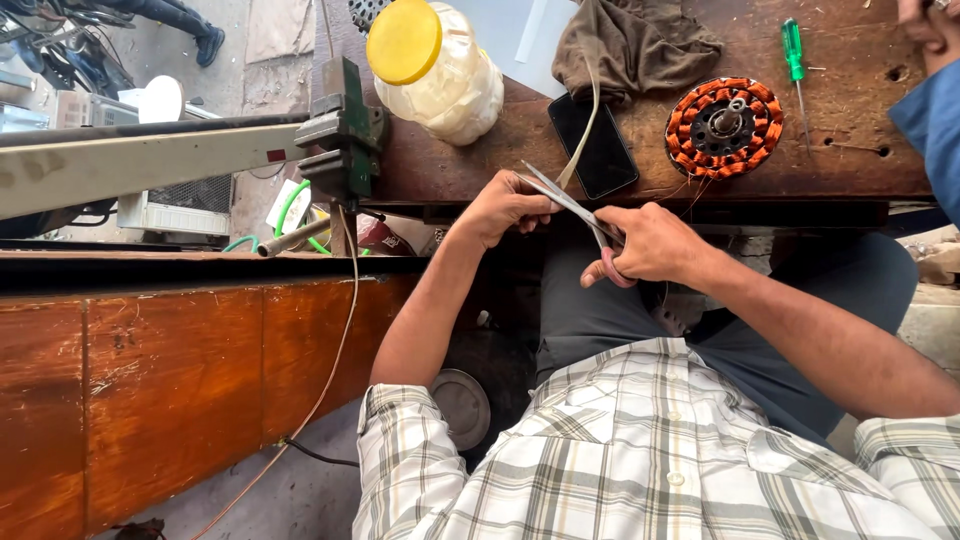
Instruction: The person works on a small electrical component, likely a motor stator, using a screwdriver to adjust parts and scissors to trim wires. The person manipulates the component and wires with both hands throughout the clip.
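Your right hand (650, 245) is closed through the pink handles of one pair of scissors (575, 207), whose blades stand open and point toward your left hand (505, 205). That left hand pinches the lower end of one pale strip (585, 135), a narrow band running up from your fingers across the table (500, 160) to the brown cloth (635, 40) beyond. The strip lies between the open blades and looks uncut, so the cut seems about to be made rather than done; I see no loose trimmed pieces.

Just beyond your hands lies one black phone (600, 150), under the strip. To the right of it sits one round motor stator (722, 125) with orange copper windings, then one green-handled screwdriver (795, 60). Left of your left hand stands one plastic jar (440, 70) with a yellow lid, and past it one green vise (345, 130). Another person's blue sleeve (930, 120) shows at the far right.
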